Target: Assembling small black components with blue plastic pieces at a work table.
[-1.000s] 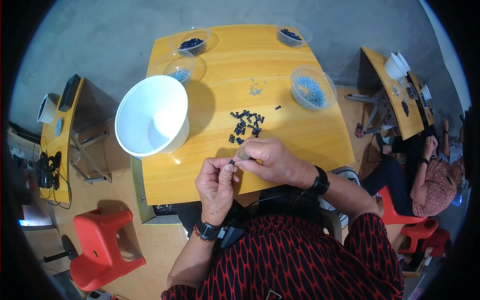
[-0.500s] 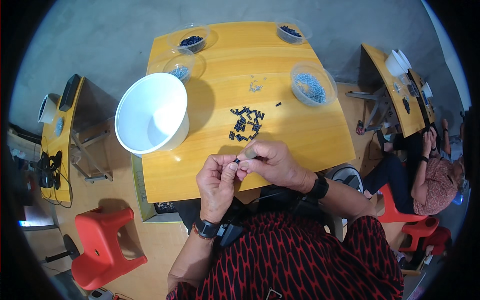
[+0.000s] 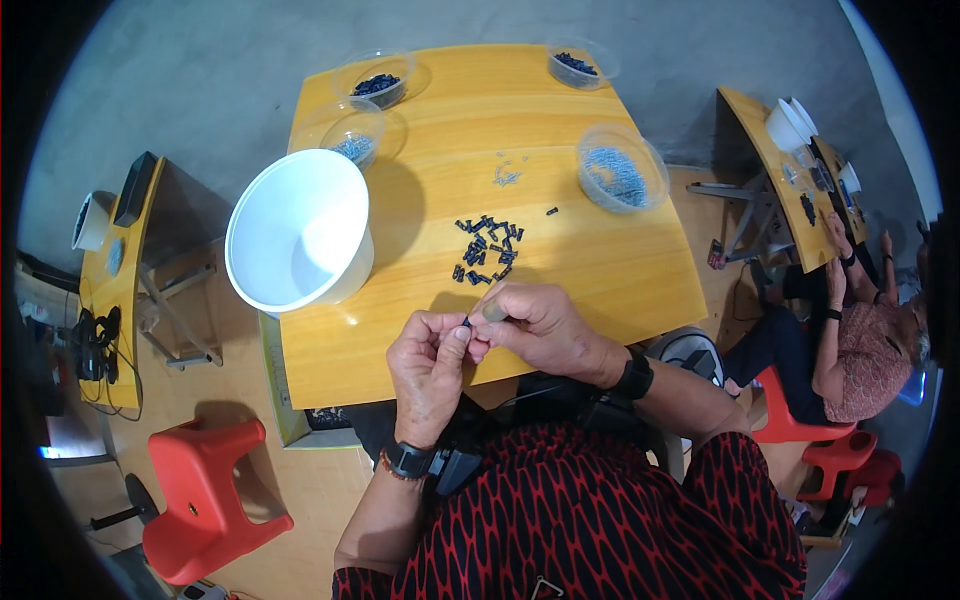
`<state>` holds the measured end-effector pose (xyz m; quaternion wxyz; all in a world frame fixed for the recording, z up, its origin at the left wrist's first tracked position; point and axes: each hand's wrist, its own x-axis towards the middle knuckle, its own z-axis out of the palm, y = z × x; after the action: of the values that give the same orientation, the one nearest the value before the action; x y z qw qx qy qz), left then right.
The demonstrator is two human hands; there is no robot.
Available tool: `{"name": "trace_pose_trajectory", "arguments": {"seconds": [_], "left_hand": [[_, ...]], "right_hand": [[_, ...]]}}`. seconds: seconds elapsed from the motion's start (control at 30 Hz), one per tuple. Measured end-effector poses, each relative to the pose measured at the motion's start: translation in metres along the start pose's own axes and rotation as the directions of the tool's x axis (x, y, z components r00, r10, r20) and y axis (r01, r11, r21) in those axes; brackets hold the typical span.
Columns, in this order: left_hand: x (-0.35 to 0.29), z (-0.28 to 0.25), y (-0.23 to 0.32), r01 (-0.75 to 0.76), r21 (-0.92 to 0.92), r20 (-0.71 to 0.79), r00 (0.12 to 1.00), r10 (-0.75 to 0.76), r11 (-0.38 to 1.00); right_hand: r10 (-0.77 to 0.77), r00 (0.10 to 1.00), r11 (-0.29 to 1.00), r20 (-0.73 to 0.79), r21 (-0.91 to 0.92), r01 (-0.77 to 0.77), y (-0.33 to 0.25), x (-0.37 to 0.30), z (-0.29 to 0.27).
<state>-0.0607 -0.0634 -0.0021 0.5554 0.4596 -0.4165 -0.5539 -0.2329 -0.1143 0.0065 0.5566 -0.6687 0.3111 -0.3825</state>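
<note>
The left grip (image 3: 428, 355) pinches a tiny black piece (image 3: 466, 322); the right grip's (image 3: 545, 325) hold beside it I cannot tell. Loose black cylindrical pieces (image 3: 475, 257) lie just beyond

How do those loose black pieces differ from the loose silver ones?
The black pieces are dark and chunkier; the silver pieces are pale and thinner. The black pieces lie nearer the front edge of the table than the silver pieces. Both are small and scattered.
</note>
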Motion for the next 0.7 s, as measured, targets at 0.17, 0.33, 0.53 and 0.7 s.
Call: {"name": "trace_pose_trajectory", "arguments": {"seconds": [0.17, 0.33, 0.53, 0.7], "left_hand": [[-0.001, 0.000, -0.002, 0.002, -0.013, -0.008, 1.000, -0.002, 1.000], [-0.001, -0.001, -0.002, 0.009, -0.050, -0.052, 0.999, -0.011, 0.999], [0.000, 0.001, -0.002, -0.002, -0.051, -0.051, 0.999, -0.001, 0.999], [-0.001, 0.000, -0.002, -0.024, -0.032, -0.047, 0.999, 0.022, 0.999]], "right_hand": [[-0.181, 0.982, 0.946, 0.047, -0.266, 0.187, -0.007, 0.006, -0.012], [-0.101, 0.964, 0.827, -0.246, -0.559, -0.056, -0.006, 0.022, -0.056], [-0.174, 0.959, 0.719, -0.223, -0.694, -0.031, 0.012, 0.039, -0.070], [-0.073, 0.980, 0.645, -0.186, -0.758, -0.096, 0.012, 0.042, -0.068]]}}
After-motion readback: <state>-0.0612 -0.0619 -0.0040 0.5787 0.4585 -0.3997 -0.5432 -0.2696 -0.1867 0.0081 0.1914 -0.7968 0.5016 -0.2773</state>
